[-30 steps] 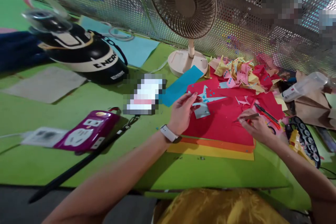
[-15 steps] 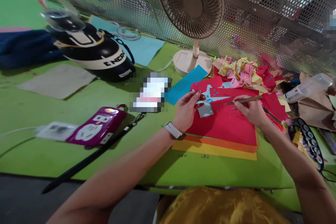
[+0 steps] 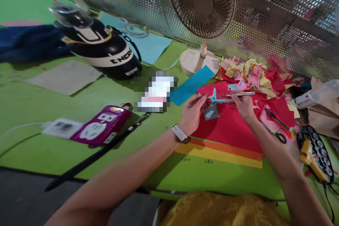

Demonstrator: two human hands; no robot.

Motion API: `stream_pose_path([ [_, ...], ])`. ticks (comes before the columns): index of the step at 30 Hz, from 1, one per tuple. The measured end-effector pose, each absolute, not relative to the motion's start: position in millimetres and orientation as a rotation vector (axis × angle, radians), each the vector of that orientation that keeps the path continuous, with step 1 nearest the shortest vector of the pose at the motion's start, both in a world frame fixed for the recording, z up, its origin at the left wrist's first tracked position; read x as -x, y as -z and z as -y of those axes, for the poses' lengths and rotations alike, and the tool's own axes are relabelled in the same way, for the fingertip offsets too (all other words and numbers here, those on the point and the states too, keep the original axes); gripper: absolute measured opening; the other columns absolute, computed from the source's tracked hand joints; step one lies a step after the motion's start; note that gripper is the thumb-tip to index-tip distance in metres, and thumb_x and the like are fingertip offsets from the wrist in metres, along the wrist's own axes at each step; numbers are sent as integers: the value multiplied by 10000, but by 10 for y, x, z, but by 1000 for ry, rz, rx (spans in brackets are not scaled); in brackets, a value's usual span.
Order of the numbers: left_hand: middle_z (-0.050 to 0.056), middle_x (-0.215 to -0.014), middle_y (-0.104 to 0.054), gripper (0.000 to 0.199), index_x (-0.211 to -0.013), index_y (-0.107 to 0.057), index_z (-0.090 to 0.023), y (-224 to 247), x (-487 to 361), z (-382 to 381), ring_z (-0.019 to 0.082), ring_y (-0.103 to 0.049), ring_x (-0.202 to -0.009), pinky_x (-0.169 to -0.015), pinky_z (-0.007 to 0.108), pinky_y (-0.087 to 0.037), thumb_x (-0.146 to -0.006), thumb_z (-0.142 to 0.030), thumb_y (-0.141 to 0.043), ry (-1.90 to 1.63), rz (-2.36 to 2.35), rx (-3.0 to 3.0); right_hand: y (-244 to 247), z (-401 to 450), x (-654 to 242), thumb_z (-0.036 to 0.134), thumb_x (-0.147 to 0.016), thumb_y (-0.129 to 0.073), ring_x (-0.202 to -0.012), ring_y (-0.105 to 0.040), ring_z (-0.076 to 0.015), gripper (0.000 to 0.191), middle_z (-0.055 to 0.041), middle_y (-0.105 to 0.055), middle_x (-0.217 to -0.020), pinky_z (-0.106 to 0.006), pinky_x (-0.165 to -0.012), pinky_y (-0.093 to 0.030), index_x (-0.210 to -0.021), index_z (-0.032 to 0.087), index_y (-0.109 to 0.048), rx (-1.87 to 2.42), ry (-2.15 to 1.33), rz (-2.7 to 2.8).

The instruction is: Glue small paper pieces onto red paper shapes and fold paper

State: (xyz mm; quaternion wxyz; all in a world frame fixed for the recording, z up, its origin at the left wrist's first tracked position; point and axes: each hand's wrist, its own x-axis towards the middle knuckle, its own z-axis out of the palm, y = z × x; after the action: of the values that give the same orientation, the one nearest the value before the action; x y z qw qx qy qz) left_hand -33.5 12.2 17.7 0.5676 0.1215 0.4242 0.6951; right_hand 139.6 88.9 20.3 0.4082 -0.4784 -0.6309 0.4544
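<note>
My left hand (image 3: 194,109) is closed in a pinch above the left edge of the red paper sheet (image 3: 227,127). Whatever sits between its fingertips is too small to make out. Slim metal tweezers (image 3: 245,93) are held in my right hand (image 3: 243,105), pointing left towards the other hand. Below the fingers lies a small grey-blue paper square (image 3: 212,112) with a pale patch. Light blue paper scraps (image 3: 215,95) and tiny blue dots lie just beyond, between the two hands.
A fan (image 3: 203,3) stands behind a pile of folded paper strips (image 3: 249,70). Scissors (image 3: 279,137), a yellow glue gun (image 3: 308,155) and a clear bottle (image 3: 315,95) lie right. Left are a phone (image 3: 157,91), a purple power strip (image 3: 102,124) and a large black bottle (image 3: 106,54).
The tweezers have turned nearly level, and my right hand has shifted slightly left relative to the paper. My view has swung slightly left, with the scissors now more exposed beside my right forearm.
</note>
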Motion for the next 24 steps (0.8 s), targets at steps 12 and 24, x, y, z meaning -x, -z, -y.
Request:
stream_pose_path([
  [12,1,-731,-706,289,-768,-662,-176,-120,342,-127,123,-658,-689,-743,290,-510,-585,-289,-856,-1664,-986,-274,-169,-929,-1255,446,-823,-573,-671,-731,-193,264,-58,-731,-868,-286,-611,-579,-928,204,-588,1127,-1103,1667],
  [24,4,-726,-701,227,-767,-700,-177,-89,343,-133,123,-660,-704,-815,306,-508,-619,-283,-835,-1671,-969,-305,-12,-1053,-1256,511,-799,-587,-740,-741,-241,363,-86,-739,-853,-325,-627,-593,-930,174,-618,1251,-1118,1586],
])
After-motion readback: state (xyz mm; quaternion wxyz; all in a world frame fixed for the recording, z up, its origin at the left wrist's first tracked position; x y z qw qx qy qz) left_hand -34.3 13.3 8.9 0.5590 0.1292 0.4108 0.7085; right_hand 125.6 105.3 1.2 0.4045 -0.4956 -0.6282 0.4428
